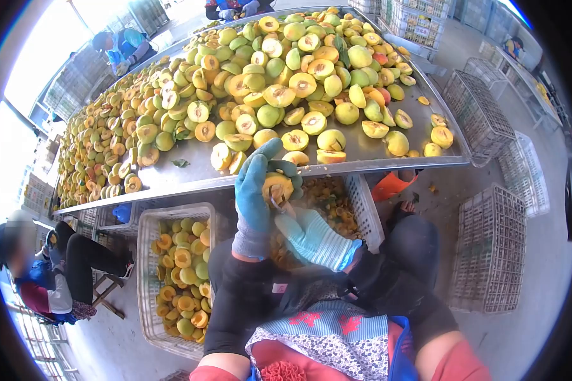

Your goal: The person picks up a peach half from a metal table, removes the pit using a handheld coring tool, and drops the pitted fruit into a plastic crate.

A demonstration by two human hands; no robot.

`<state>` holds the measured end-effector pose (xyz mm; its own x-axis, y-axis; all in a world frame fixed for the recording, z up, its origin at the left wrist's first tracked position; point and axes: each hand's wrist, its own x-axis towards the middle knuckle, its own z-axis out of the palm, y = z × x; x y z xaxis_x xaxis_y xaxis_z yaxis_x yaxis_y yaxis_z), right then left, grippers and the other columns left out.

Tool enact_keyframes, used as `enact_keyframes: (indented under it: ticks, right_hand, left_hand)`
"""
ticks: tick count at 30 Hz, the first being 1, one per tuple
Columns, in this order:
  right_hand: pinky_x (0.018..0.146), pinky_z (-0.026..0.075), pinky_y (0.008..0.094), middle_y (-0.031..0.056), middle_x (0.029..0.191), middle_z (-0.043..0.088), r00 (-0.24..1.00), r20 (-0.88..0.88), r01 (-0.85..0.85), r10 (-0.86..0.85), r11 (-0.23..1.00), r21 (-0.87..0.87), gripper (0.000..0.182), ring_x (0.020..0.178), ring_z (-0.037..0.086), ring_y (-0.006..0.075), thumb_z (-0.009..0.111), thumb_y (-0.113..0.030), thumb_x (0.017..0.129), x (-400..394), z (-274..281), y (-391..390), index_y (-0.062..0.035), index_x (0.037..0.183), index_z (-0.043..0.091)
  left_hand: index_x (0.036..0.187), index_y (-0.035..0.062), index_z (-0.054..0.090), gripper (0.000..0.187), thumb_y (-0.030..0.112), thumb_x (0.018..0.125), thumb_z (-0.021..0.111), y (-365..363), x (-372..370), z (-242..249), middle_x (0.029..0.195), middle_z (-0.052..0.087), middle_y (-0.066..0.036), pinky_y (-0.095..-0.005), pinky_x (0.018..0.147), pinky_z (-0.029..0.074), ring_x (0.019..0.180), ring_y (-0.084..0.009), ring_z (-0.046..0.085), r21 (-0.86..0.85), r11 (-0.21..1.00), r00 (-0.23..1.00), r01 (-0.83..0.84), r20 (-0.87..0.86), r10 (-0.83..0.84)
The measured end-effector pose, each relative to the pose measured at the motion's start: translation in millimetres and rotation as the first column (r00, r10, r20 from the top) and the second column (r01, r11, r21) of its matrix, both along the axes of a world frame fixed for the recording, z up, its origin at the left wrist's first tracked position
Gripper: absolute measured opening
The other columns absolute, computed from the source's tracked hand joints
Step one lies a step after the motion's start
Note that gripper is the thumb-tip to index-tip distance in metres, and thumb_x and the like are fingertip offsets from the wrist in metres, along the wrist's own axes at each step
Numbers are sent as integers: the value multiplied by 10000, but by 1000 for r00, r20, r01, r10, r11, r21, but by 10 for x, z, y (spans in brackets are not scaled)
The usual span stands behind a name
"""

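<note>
I log one crate (480,116) at two o'clock, another crate (490,249) between three and four; seated person (44,287), eight.

Left hand (255,193) teal-gloved, grey cuff (249,241); right hand (318,238) aqua-striped; black sleeves (231,317); patterned apron (337,336).

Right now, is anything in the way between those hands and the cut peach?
Nothing visible blocks them: the left hand holds the cut peach, and the right hand is close by, with only what looks like a slim tool at the cut face. The metal table lies beyond.
</note>
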<state>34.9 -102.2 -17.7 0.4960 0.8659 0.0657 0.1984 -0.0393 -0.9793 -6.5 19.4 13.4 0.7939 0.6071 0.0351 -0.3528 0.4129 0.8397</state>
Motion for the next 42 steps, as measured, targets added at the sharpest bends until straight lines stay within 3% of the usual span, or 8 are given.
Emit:
enact_keyframes:
  ticks: [5,12,18,21,23,32,39,42]
  right_hand:
    - [599,490,369,76,703,608,958,-258,-154,128,985,-81,394,613,587,211,500,-375,1005,52,83,-87,-13,928,635]
    - [351,243,243,-46,528,333,255,-931,-440,263,888,130,517,372,281,76,400,-575,998,91,289,-224,-151,707,455]
    - [387,376,350,28,529,477,795,-550,-290,255,957,25,465,393,461,195,466,-521,987,31,-16,-193,-118,769,546]
    - [568,498,471,179,644,621,843,535,-44,46,999,-17,404,600,637,373,528,-450,948,165,-292,-227,-67,845,605]
    - [716,513,524,230,802,668,814,541,93,210,873,-479,384,781,658,428,555,-437,909,282,-122,-345,-72,1002,628]
    - [644,517,504,194,700,662,732,680,360,-44,873,-330,319,702,660,394,622,-392,896,390,-85,-415,-74,887,615]
    - [616,476,546,211,725,649,754,654,295,-59,920,-258,287,696,632,426,622,-389,884,290,-46,-336,-106,865,577]
    - [556,480,548,199,655,642,728,684,311,-48,913,-266,320,631,637,422,634,-419,871,275,-58,-231,-112,905,551]
  left_hand:
    - [1221,-12,587,365,248,994,470,58,6,-14,837,676,-123,-310,623,556,692,-196,655,77,991,993,113,7,-114]
    - [1218,-6,590,385,277,982,478,142,34,-64,830,669,-125,-303,612,545,657,-213,644,216,940,963,264,-7,-269]
    - [1323,3,506,444,291,986,473,-48,111,-60,861,636,-98,-299,537,535,660,-209,627,-198,964,975,180,169,-147]
    - [1443,36,378,533,313,995,461,158,163,-143,1032,605,-122,-317,576,594,793,-228,668,-217,965,979,145,175,-107]
    - [1428,29,408,511,283,991,485,97,119,-121,1145,603,-143,-336,643,613,861,-246,681,-95,992,989,84,125,-72]
    - [1259,-41,578,350,127,953,547,505,-792,126,962,683,-139,-302,709,562,775,-184,662,315,919,895,-236,-298,332]
    - [1184,49,637,347,272,919,617,1193,-1389,266,827,699,-198,-370,687,544,756,-252,704,955,277,513,102,-289,808]
    - [1338,128,475,539,456,921,569,1464,-914,149,957,678,-256,-459,762,535,872,-388,678,909,382,400,167,-417,816]
